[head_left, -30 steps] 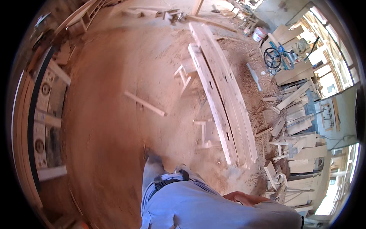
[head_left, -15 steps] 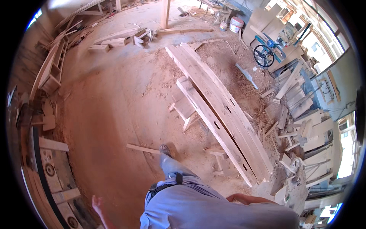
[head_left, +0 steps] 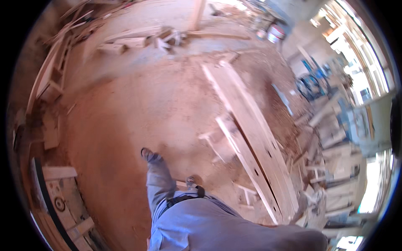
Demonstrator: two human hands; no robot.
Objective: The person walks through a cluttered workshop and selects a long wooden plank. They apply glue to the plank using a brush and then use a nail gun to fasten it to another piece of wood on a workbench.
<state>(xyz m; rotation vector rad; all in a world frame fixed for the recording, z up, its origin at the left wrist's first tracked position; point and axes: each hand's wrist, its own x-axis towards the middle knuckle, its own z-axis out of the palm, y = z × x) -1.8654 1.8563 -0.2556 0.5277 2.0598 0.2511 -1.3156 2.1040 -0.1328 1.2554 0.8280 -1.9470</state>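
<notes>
Down at the bottom edge, where your hands would normally show up, you've got nothing but shirt and your right sleeve (head_left: 305,239). Half a second back both hands are peeking in low in the shot; now neither the left hand nor the right hand is in view. So I honestly can't tell whether they're clenched, loose or carrying anything, though nothing sticks out past your body.

What's changed otherwise: your head swings round and you take a step, so now your front shoe (head_left: 147,154) is planted out on the sawdust floor (head_left: 117,108). The stack of long planks (head_left: 251,138) also slides from dead ahead to your right side. My read is you're walking alongside the stack and not squared up to it, so no lift is set up yet.

The planks sit well apart from that right sleeve, out to its front and a bit left of it, lying flat on low wooden trestles (head_left: 217,144). Their long axis runs away from you. The near end is just ahead of your right arm, and the far end points up the shop, angled slightly leftward toward the scrap pile at the back. They're flat-face up, edges side by side and touching.

Way beyond the far end there's a white bucket (head_left: 275,32), and off past your right arm a blue machine (head_left: 312,85). Both are blurry.
</notes>
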